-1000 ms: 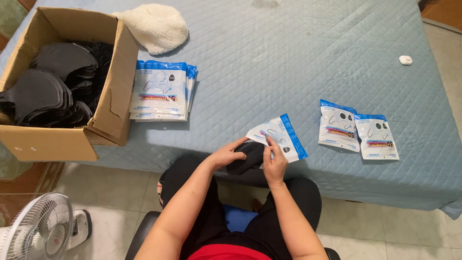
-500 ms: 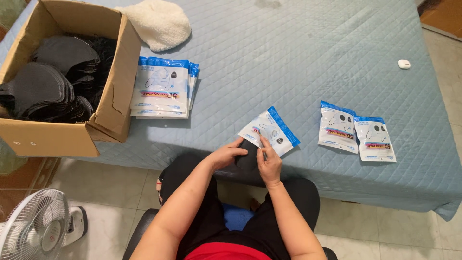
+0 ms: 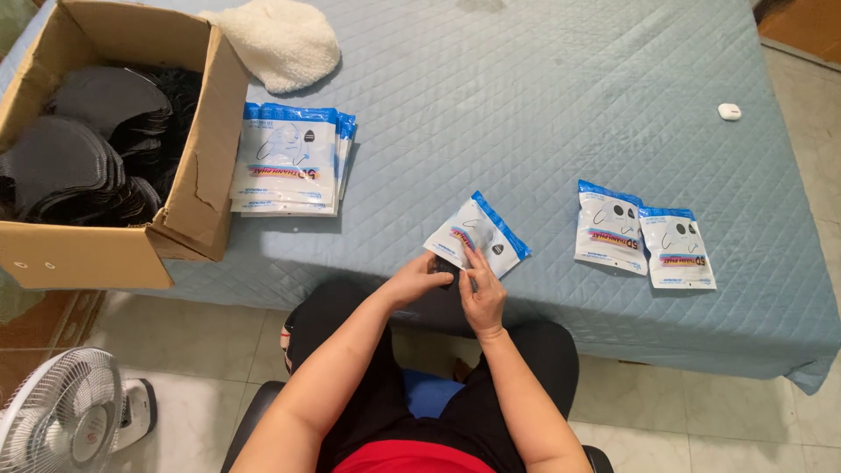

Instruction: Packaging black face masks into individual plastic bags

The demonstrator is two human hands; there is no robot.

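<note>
My left hand (image 3: pixel 419 278) and my right hand (image 3: pixel 481 293) meet at the near edge of the bed, both gripping a white pouch with a blue top (image 3: pixel 478 233). A bit of a black mask (image 3: pixel 443 266) shows at the pouch's lower end between my fingers. The pouch lies tilted on the blue quilted cover (image 3: pixel 543 114). A stack of the same pouches (image 3: pixel 289 158) lies to the left. Two filled pouches (image 3: pixel 644 235) rest side by side to the right.
An open cardboard box (image 3: pixel 197 175) full of black masks (image 3: pixel 79 144) stands at the bed's left end. A white fluffy item (image 3: pixel 280 39) lies behind it. A small white object (image 3: pixel 729 111) sits far right. A white floor fan (image 3: pixel 61 416) stands lower left.
The black mask, earlier held mostly outside the pouch in my hands, has gone almost fully into it. The pouch has shifted slightly away from me on the cover.
</note>
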